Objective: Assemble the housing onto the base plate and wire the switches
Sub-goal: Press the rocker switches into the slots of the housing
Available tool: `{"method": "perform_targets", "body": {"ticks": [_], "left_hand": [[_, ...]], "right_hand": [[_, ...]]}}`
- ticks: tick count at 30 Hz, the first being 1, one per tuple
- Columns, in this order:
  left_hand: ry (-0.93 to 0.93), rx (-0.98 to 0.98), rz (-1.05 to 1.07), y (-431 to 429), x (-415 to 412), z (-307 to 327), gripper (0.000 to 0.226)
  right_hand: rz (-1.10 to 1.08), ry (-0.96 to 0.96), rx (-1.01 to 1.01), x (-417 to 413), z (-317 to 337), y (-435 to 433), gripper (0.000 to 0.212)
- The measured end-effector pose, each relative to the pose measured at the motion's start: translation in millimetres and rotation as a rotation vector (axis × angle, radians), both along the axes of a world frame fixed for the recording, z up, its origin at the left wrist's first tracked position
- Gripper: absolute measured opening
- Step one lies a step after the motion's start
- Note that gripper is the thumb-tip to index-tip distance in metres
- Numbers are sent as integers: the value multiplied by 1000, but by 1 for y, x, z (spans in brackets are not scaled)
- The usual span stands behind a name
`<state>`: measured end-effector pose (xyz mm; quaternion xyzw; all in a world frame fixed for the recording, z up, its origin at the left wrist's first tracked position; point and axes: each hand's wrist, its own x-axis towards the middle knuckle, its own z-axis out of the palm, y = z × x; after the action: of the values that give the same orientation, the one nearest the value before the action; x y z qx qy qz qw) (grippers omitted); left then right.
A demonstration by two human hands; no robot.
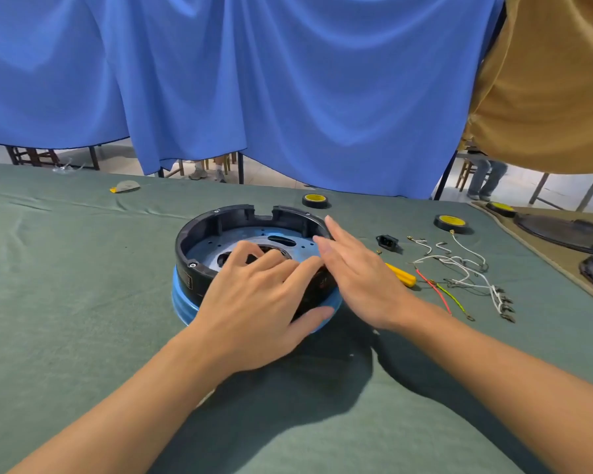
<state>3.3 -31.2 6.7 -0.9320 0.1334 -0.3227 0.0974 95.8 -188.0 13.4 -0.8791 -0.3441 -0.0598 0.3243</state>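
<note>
The left hand [254, 302] is gripping the near wall of the housing [226, 215], fingers curled inside. The right hand [356, 278] is touching its right rim — fingers straight. The housing is sitting on the blue base plate [181, 299]; wires [459, 263] are lying right of it.

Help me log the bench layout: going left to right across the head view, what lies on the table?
Grey-and-yellow scrap → black housing on the blue base plate → black power inlet socket → tape roll beside the wires → tape roll on the tan mat.
</note>
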Motion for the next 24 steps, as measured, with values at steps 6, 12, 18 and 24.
{"method": "perform_targets", "body": {"ticks": [6, 12, 18, 24], "left_hand": [[9, -152, -110, 19, -6, 7, 47], [91, -350, 1, 37, -7, 15, 61], [66, -310, 86, 47, -3, 20, 54], [-218, -457, 114, 26, -3, 22, 27]], "right_hand": [[46, -446, -220, -27, 8, -18, 47], [232, -497, -382, -16, 26, -41, 60], [126, -360, -335, 11, 16, -39, 69], [34, -618, -47, -20, -10, -4, 52]]}}
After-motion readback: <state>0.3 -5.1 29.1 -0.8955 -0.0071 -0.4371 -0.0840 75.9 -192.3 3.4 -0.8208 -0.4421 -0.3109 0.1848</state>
